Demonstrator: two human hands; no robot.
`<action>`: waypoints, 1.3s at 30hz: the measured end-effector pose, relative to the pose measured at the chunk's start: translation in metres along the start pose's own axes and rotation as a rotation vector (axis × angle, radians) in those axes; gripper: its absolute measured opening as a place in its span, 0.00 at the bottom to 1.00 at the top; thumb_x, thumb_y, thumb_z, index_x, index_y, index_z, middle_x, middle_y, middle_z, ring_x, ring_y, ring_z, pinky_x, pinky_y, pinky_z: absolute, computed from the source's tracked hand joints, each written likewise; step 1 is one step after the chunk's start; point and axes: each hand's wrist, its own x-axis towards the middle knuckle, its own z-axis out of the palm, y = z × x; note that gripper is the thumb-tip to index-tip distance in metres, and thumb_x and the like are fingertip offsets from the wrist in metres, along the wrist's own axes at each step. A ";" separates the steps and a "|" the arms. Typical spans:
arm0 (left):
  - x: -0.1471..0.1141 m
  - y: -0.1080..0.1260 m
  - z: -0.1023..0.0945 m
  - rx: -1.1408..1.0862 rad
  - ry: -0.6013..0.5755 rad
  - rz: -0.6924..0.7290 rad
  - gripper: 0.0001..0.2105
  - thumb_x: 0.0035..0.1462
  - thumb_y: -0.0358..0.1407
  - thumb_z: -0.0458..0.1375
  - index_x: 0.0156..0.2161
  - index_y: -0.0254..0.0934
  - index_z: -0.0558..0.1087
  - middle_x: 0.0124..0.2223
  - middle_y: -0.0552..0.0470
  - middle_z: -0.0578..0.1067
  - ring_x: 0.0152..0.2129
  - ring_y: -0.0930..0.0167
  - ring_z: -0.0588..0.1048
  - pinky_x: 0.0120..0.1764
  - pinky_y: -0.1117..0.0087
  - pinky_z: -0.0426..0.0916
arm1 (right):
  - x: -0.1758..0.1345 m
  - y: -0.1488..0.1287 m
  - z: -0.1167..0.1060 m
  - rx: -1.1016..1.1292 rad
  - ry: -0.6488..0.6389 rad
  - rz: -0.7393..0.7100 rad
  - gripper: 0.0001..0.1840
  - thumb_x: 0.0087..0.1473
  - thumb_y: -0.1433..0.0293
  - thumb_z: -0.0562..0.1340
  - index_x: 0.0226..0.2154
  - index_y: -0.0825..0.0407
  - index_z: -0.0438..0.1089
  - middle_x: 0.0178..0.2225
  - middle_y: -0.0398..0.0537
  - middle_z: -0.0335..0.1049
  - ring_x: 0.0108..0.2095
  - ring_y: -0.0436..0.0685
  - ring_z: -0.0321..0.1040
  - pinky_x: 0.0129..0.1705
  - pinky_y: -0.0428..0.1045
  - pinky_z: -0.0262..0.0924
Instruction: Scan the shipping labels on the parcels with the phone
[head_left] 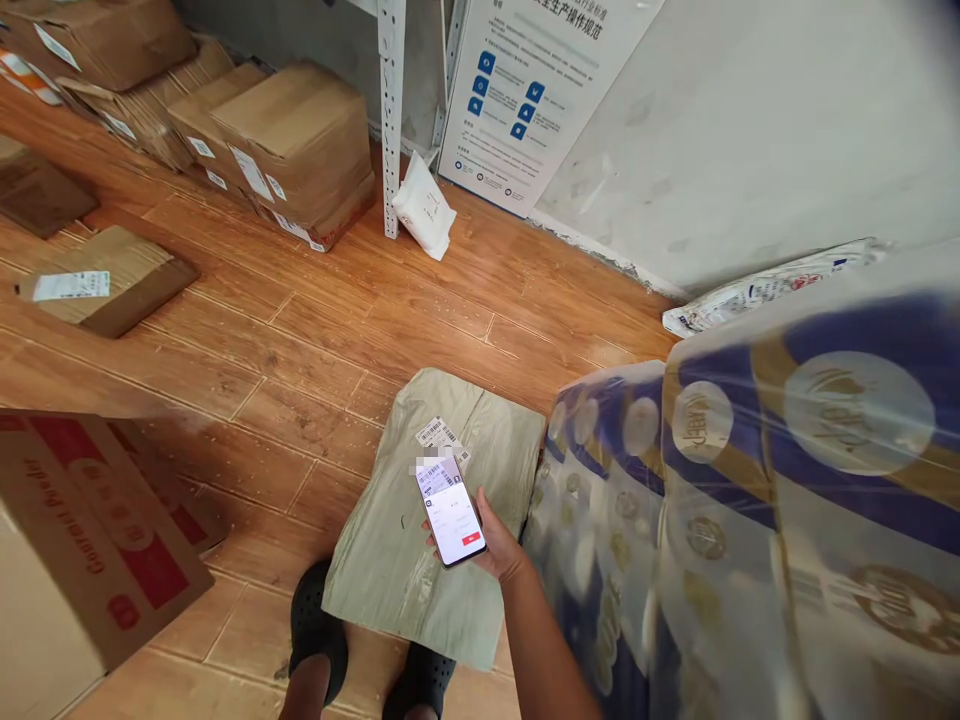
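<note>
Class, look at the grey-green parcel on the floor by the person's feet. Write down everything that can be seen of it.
The grey-green parcel is a flat, soft bag of what looks like wrinkled plastic, lying on the wooden floor. A white barcode label sits near its far end. Its near edge lies by the black shoes; its right side meets a blue-and-gold wrapped pack. A phone, held in the right hand, hovers over it. Neither hand touches it.

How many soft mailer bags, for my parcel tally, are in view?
3: green bag under the phone, white bag by the rack, long bag along the wall. Others may be hidden.
</note>
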 end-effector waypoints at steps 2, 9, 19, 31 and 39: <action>0.035 0.013 0.020 -0.011 -0.024 -0.025 0.31 0.43 0.44 0.44 0.57 0.60 0.58 0.56 0.74 0.67 0.50 0.51 0.67 0.34 0.56 0.69 | 0.000 0.001 0.000 -0.016 -0.008 0.007 0.40 0.55 0.43 0.43 0.47 0.58 0.67 0.33 0.56 0.76 0.29 0.58 0.72 0.38 0.57 0.62; 0.032 0.005 0.048 -0.008 -0.141 -0.074 0.35 0.43 0.51 0.38 0.60 0.53 0.55 0.64 0.60 0.55 0.52 0.40 0.60 0.31 0.51 0.60 | 0.002 0.004 -0.005 -0.043 -0.023 0.011 0.40 0.51 0.40 0.47 0.47 0.55 0.69 0.34 0.54 0.77 0.31 0.59 0.73 0.36 0.54 0.63; 0.015 -0.003 0.059 0.062 -0.388 0.027 0.35 0.41 0.52 0.57 0.58 0.54 0.62 0.60 0.53 0.65 0.54 0.42 0.62 0.37 0.45 0.67 | 0.001 0.011 -0.007 -0.076 -0.018 -0.088 0.37 0.39 0.54 0.69 0.51 0.46 0.60 0.41 0.49 0.74 0.33 0.62 0.75 0.35 0.56 0.66; 0.020 -0.006 0.060 0.107 -0.413 0.036 0.28 0.52 0.56 0.44 0.51 0.45 0.71 0.54 0.49 0.71 0.49 0.46 0.68 0.35 0.49 0.66 | 0.001 0.018 -0.007 -0.161 -0.061 -0.153 0.53 0.33 0.74 0.73 0.57 0.41 0.48 0.51 0.51 0.68 0.40 0.62 0.74 0.48 0.62 0.62; 0.001 -0.018 0.043 0.137 -0.395 0.092 0.24 0.55 0.48 0.43 0.50 0.46 0.72 0.39 0.50 0.79 0.47 0.52 0.72 0.42 0.51 0.68 | -0.001 0.015 -0.009 -0.165 -0.056 -0.127 0.52 0.33 0.74 0.74 0.57 0.40 0.48 0.54 0.54 0.65 0.39 0.62 0.74 0.46 0.61 0.63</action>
